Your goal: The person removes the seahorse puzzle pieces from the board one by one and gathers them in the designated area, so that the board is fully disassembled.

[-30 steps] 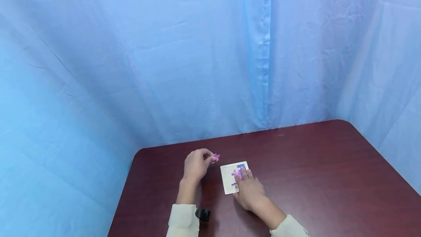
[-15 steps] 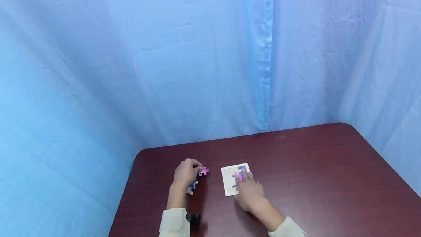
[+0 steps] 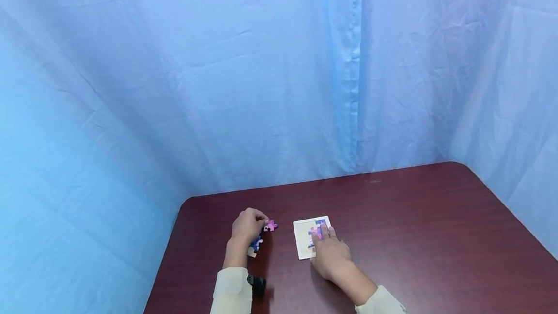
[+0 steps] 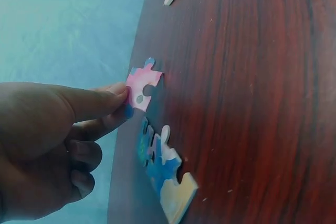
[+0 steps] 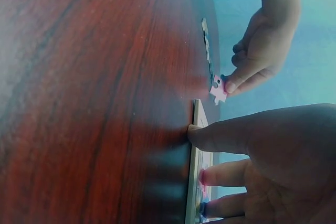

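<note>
In the head view my left hand is over the left part of the table. It pinches a pink jigsaw piece between thumb and fingertips, and the left wrist view shows the piece tilted up on edge. Below this hand lie several loose jigsaw pieces in blue, white and cream. My right hand rests on a white square puzzle tray, fingers extended onto the pink and purple pieces inside. Its thumb touches the tray's edge in the right wrist view. The fingers hide part of the picture.
The dark red-brown table has rounded far corners. Light blue curtains hang behind it and at both sides. A black device sits at the left wrist, by the pale sleeve.
My left hand has moved left and nearer with the pink jigsaw piece, from beside the tray to above the loose pieces, then stayed almost still. My right hand has stayed on the tray.
</note>
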